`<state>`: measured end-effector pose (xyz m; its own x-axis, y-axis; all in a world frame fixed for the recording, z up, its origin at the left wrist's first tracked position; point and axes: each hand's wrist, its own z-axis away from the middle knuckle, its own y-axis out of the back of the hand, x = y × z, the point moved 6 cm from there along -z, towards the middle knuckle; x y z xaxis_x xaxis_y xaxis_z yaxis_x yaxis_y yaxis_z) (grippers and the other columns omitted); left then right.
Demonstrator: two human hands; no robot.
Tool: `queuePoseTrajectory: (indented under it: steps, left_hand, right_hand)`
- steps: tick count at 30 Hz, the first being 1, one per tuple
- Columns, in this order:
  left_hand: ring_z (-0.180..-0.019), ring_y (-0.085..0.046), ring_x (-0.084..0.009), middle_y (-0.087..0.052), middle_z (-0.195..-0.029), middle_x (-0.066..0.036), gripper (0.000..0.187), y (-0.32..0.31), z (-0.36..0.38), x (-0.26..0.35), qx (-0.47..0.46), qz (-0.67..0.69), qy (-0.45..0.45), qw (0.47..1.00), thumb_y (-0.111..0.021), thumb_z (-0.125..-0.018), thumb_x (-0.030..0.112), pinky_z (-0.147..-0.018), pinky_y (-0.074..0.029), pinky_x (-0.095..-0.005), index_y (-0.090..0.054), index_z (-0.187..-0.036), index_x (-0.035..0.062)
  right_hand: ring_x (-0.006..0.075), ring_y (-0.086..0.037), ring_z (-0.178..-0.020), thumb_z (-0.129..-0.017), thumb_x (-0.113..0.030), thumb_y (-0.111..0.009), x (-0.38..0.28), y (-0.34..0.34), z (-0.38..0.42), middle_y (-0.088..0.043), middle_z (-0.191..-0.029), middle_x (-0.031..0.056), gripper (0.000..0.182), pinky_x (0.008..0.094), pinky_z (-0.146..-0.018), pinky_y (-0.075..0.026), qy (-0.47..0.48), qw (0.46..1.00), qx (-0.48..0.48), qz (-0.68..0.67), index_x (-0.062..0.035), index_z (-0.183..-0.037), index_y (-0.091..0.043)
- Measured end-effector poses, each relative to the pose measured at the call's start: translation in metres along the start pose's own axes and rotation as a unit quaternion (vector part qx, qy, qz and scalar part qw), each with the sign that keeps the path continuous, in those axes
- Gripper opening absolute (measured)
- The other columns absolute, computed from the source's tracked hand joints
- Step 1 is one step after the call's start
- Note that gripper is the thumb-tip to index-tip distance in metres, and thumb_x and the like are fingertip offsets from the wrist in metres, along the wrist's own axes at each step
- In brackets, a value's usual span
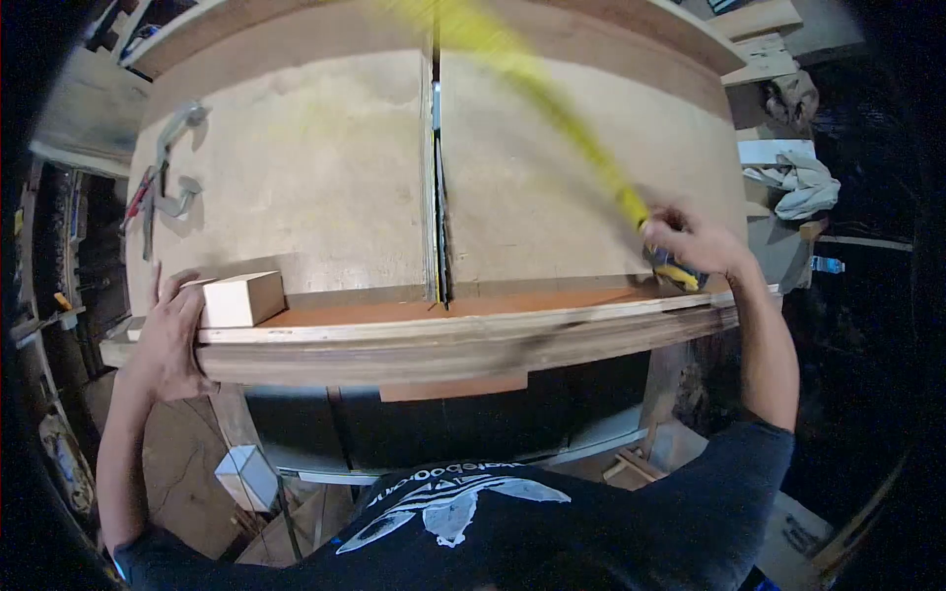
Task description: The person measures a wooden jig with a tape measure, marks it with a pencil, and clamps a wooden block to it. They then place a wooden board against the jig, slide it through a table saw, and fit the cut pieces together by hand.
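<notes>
My right hand [695, 244] is closed around a tape measure [678, 271] near the right end of the wooden front rail [473, 340]. Its yellow blade [562, 113] is drawn out, blurred, and arcs up and left over the plywood panel [325, 177]. At the left end of the rail, my left hand [175, 335] grips a pale wooden block [241, 298], fingers over its left end and palm against the rail. The block sits on the panel along the rail's inner side.
A narrow slot [439, 207] with a dark strip inside splits the panel down the middle. A clamp [163, 172] with a red part lies at the panel's left edge. Another rail [611, 25] runs along the far side. Cloths [806, 185] and boards [764, 20] lie at right.
</notes>
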<state>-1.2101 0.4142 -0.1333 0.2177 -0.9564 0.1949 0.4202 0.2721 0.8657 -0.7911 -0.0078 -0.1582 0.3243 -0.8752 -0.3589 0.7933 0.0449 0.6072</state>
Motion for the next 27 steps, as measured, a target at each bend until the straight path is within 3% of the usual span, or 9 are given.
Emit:
queuePoseTrajectory:
  steps: [1, 3, 5, 8, 9, 12, 18, 24, 27]
  left_hand:
    - [-0.135, -0.043, -0.0422, -0.057, -0.127, -0.021, 0.101, -0.011, 0.003, -0.009, -0.007, -0.009, 0.009, 1.000, -0.085, -0.043, 0.040, -0.125, -0.007, -0.0625, -0.049, -0.127, -0.0038]
    - [-0.135, -0.043, -0.0414, -0.057, -0.128, -0.021, 0.101, -0.014, 0.006, -0.014, 0.027, -0.029, -0.012, 0.999, -0.085, -0.044, 0.040, -0.124, -0.007, -0.0631, -0.049, -0.127, -0.0037]
    - [-0.135, -0.044, -0.0396, -0.057, -0.128, -0.021, 0.100, -0.020, 0.011, -0.016, 0.043, -0.055, -0.042, 0.997, -0.085, -0.045, 0.040, -0.123, -0.008, -0.0645, -0.048, -0.127, -0.0039]
    - [-0.133, -0.045, -0.0406, -0.057, -0.128, -0.021, 0.104, -0.023, 0.014, -0.022, 0.060, -0.052, -0.066, 0.995, -0.086, -0.044, 0.037, -0.121, -0.008, -0.0659, -0.047, -0.132, -0.0033]
    - [-0.133, -0.045, -0.0398, -0.057, -0.127, -0.020, 0.105, -0.020, 0.013, -0.018, 0.032, -0.044, -0.048, 0.997, -0.086, -0.044, 0.038, -0.121, -0.008, -0.0660, -0.047, -0.132, -0.0026]
    - [-0.133, -0.046, -0.0388, -0.058, -0.127, -0.019, 0.106, -0.014, 0.011, -0.012, 0.000, -0.043, -0.022, 0.999, -0.088, -0.044, 0.040, -0.121, -0.009, -0.0659, -0.047, -0.133, -0.0010]
    - [-0.131, -0.047, -0.0391, -0.058, -0.126, -0.018, 0.101, -0.012, 0.014, -0.007, 0.014, -0.019, -0.029, 0.999, -0.088, -0.045, 0.038, -0.119, -0.016, -0.0638, -0.049, -0.131, 0.0014]
    - [-0.123, -0.051, -0.0397, -0.061, -0.117, -0.021, 0.087, -0.023, 0.014, -0.017, 0.063, -0.023, -0.064, 0.996, -0.086, -0.046, 0.036, -0.113, -0.028, -0.0566, -0.055, -0.119, 0.0007]
    - [-0.117, -0.052, -0.0397, -0.062, -0.115, -0.021, 0.084, -0.027, 0.017, -0.022, 0.079, -0.003, -0.069, 0.994, -0.087, -0.047, 0.036, -0.108, -0.034, -0.0511, -0.056, -0.117, -0.0005]
  right_hand:
    - [0.0275, -0.062, -0.118, -0.097, -0.052, -0.062, 0.027, 0.008, 0.006, -0.066, -0.126, 0.0188, 0.062, 0.0381, -0.103, -0.046, 0.009, 0.991, 0.130, -0.035, -0.0048, -0.137, -0.059]
    - [0.0259, -0.061, -0.115, -0.105, -0.045, -0.052, 0.066, 0.037, 0.000, -0.068, -0.116, 0.0192, 0.054, 0.0389, -0.100, -0.046, 0.086, 0.950, 0.297, -0.048, 0.0022, -0.132, -0.059]
    - [0.0336, -0.061, -0.120, -0.107, -0.050, -0.041, 0.134, 0.068, -0.026, -0.065, -0.126, 0.0237, 0.059, 0.0421, -0.103, -0.044, -0.004, 0.909, 0.416, 0.016, -0.0009, -0.135, -0.058]
    - [0.0475, -0.056, -0.124, -0.107, -0.054, -0.033, 0.164, 0.083, -0.033, -0.059, -0.135, 0.0277, 0.065, 0.0504, -0.105, -0.044, 0.029, 0.826, 0.554, 0.101, -0.0008, -0.134, -0.057]
    - [0.0486, -0.055, -0.123, -0.107, -0.050, -0.034, 0.155, 0.081, -0.027, -0.059, -0.133, 0.0287, 0.061, 0.0536, -0.104, -0.044, -0.039, 0.811, 0.583, 0.008, -0.0020, -0.135, -0.057]
    - [0.0491, -0.060, -0.116, -0.106, -0.043, -0.040, 0.130, 0.071, -0.029, -0.063, -0.123, 0.0299, 0.053, 0.0566, -0.100, -0.045, -0.134, 0.849, 0.508, 0.058, -0.0001, -0.134, -0.054]
    - [0.0443, -0.066, -0.106, -0.103, -0.048, -0.045, 0.073, 0.041, -0.034, -0.067, -0.119, 0.0232, 0.062, 0.0600, -0.093, -0.046, -0.114, 0.841, 0.455, 0.270, 0.0009, -0.141, -0.045]
    - [0.0414, -0.056, -0.126, -0.102, -0.050, -0.046, 0.066, 0.023, -0.039, -0.058, -0.137, 0.0245, 0.073, 0.0571, -0.105, -0.041, -0.060, 0.799, 0.419, 0.426, 0.0015, -0.152, -0.035]
    - [0.0427, -0.047, -0.136, -0.100, -0.049, -0.051, 0.064, 0.024, -0.045, -0.051, -0.146, 0.0253, 0.077, 0.0536, -0.113, -0.035, -0.126, 0.856, 0.373, 0.334, -0.0001, -0.156, -0.031]
